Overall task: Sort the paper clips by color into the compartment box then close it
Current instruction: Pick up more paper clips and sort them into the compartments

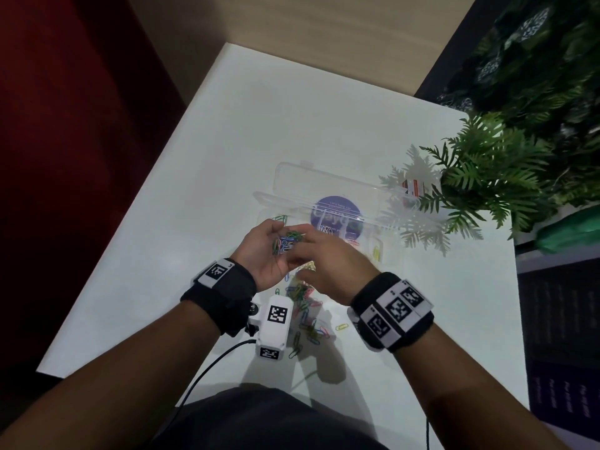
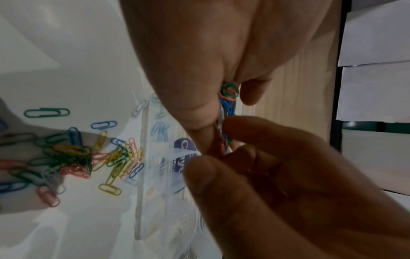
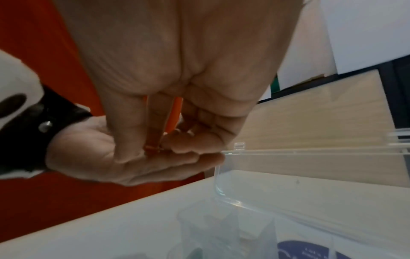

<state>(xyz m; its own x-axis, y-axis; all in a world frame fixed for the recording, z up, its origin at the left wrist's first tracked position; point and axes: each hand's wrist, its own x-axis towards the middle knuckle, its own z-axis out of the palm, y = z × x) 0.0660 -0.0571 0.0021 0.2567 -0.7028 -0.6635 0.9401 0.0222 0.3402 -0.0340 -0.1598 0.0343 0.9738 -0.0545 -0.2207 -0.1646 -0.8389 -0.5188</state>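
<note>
Left hand (image 1: 266, 251) cupped, holding mixed paper clips (image 1: 287, 242) | right hand (image 1: 324, 264) pinching one from it | step: sorting | next: drop into matching compartment box (image 1: 373, 237) cell.

White table (image 1: 292, 118), green fern-like plant (image 1: 493, 177) at its right edge, dark leafy wall (image 1: 535, 60) behind, red wall (image 1: 65, 125) to the left, pale wooden panel (image 1: 292, 17) beyond

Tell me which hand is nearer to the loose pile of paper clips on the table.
Right. The right hand hovers directly above the pile's far end, fingers picking from the left palm. The left hand, cupping clips, is up and to the pile's left.
</note>
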